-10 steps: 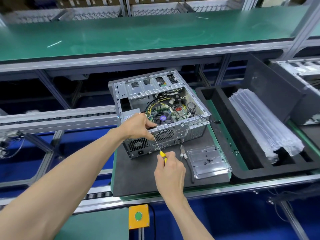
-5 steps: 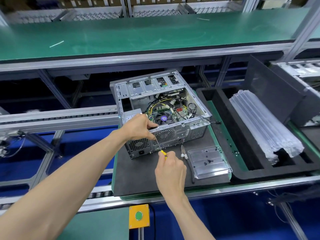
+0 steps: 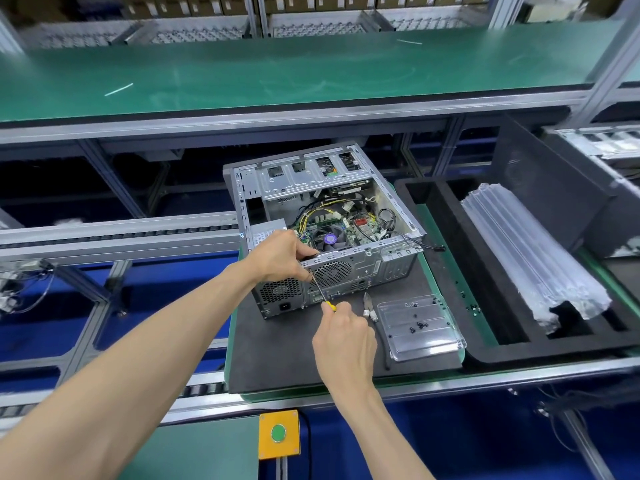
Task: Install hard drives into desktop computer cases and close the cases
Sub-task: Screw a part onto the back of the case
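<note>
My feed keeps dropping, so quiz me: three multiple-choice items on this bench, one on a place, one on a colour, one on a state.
1. Where does the clear plastic screw tray lie?
A. on the dark mat, right of the computer case
B. inside the computer case
C. on the green upper shelf

2. What colour is the screwdriver handle?
A. red
B. yellow
C. blue

3. What state is the computer case in?
A. side panel fitted
C. standing upright
B. open, insides showing

Answers:
1 A: the tray sits on the dark mat beside the case's rear corner, small black screws in it.
2 B: yellow shows just above the right hand that grips it.
3 B: the fan, board and cables are in plain sight from above, while the left hand holds the rear edge.
</note>
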A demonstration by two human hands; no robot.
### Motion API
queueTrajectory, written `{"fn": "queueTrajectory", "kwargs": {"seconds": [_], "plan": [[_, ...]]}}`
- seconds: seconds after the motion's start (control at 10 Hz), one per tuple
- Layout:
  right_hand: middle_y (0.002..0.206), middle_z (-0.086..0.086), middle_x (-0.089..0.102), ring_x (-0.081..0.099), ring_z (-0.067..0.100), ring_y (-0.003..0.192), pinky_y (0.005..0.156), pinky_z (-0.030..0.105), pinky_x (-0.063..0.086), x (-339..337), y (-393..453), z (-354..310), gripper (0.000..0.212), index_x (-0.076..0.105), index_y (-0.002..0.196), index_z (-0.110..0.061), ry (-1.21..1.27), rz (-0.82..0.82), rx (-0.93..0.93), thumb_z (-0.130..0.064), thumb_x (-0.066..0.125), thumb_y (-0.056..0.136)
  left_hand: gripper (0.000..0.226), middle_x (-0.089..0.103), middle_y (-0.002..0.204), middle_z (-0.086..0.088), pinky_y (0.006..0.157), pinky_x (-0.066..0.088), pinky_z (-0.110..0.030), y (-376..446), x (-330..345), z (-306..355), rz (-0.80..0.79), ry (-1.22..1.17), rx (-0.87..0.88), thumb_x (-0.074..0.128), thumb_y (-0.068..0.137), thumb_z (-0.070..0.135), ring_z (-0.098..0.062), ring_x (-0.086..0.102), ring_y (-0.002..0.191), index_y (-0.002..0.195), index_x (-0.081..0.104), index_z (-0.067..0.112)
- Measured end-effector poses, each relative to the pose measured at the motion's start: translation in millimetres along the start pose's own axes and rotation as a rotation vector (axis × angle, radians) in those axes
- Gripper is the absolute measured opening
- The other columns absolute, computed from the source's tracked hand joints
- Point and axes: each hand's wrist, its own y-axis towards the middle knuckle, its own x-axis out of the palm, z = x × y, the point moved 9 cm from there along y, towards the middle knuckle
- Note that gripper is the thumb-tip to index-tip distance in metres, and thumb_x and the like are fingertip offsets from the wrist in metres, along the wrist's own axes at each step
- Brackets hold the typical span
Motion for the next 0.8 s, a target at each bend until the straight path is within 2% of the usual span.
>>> {"fn": "queueTrajectory", "kwargs": {"seconds": [0.1,0.2,0.3,0.4,0.5,0.6,0.7,0.8], "plan": [[0.063,0.012,0.064,0.063,0.032,0.053,0.048,0.028,0.027,12.8,-1.4,9.9,0.022,0.059,0.079,-0.009,0.077,-0.081,0.046,-0.022,0.065,0.096,0.054,0.051,0.089,0.037,0.049,0.035,-0.003,1.2,-1.6,-3.9,0.027,-0.014,-0.024,0.089,0.068,0.020,0.007,0.061,0.070,0.120,0.074,0.015],[0.082,0.007,0.060,0.063,0.029,0.059,0.047,0.030,0.033,13.8,-3.1,9.0,0.021,0.055,0.095,-0.010,0.098,-0.105,-0.035,-0.022,0.071,0.090,0.054,0.067,0.092,0.020,0.049,0.034,-0.001,2.5,-1.3,-7.6,0.051,-0.032,-0.036,0.090,0.068,0.021,0.018,0.050,0.089,0.119,0.074,0.016],[0.067,0.006,0.059,0.057,0.027,0.046,0.042,0.030,0.029,9.2,-4.0,1.2,0.024,0.058,0.083,-0.008,0.074,-0.022,-0.151,-0.014,0.081,0.080,0.054,0.065,0.091,0.024,0.047,0.035,-0.002,2.4,-0.1,-9.1,0.051,-0.048,-0.046,0.089,0.069,0.022,0.024,0.047,0.086,0.121,0.073,0.016],[0.062,0.004,0.063,0.055,0.028,0.060,0.055,0.035,0.031,32.9,1.8,29.7,0.019,0.062,0.081,-0.009,0.453,-0.185,0.215,-0.022,0.065,0.094,0.054,0.073,0.087,0.018,0.047,0.034,-0.005,2.3,-0.1,-10.9,0.049,-0.025,-0.064,0.089,0.069,0.023,0.005,0.062,0.070,0.121,0.074,0.018],[0.060,0.009,0.066,0.037,0.017,0.041,0.043,0.025,0.029,72.4,-20.6,46.7,0.021,0.068,0.088,0.000,1.259,-0.411,0.852,-0.018,0.063,0.098,0.054,0.072,0.094,0.016,0.048,0.034,-0.003,2.4,0.0,-11.7,0.055,-0.030,-0.061,0.088,0.069,0.021,0.011,0.059,0.076,0.121,0.074,0.017],[0.061,0.008,0.067,0.041,0.017,0.040,0.045,0.026,0.031,60.3,-12.9,45.4,0.016,0.067,0.094,-0.004,1.147,-0.417,0.732,-0.019,0.063,0.096,0.056,0.074,0.100,0.008,0.050,0.035,-0.001,3.7,1.5,-12.5,0.053,-0.028,-0.059,0.089,0.069,0.022,0.019,0.058,0.082,0.122,0.073,0.016],[0.065,0.006,0.064,0.061,0.026,0.052,0.047,0.032,0.040,13.4,4.7,12.6,0.017,0.064,0.093,-0.011,0.092,-0.033,-0.121,-0.023,0.074,0.085,0.056,0.076,0.108,0.003,0.052,0.036,-0.002,4.4,3.0,-14.5,0.041,-0.010,-0.070,0.090,0.070,0.024,0.010,0.064,0.073,0.123,0.072,0.017],[0.064,0.007,0.061,0.059,0.030,0.050,0.042,0.033,0.035,20.3,-0.2,-3.6,0.017,0.063,0.088,-0.009,0.012,-0.060,-0.231,-0.019,0.077,0.083,0.055,0.070,0.098,0.012,0.048,0.035,-0.002,6.1,3.9,-15.9,0.049,-0.025,-0.061,0.089,0.069,0.021,0.028,0.046,0.086,0.122,0.073,0.015]]}}
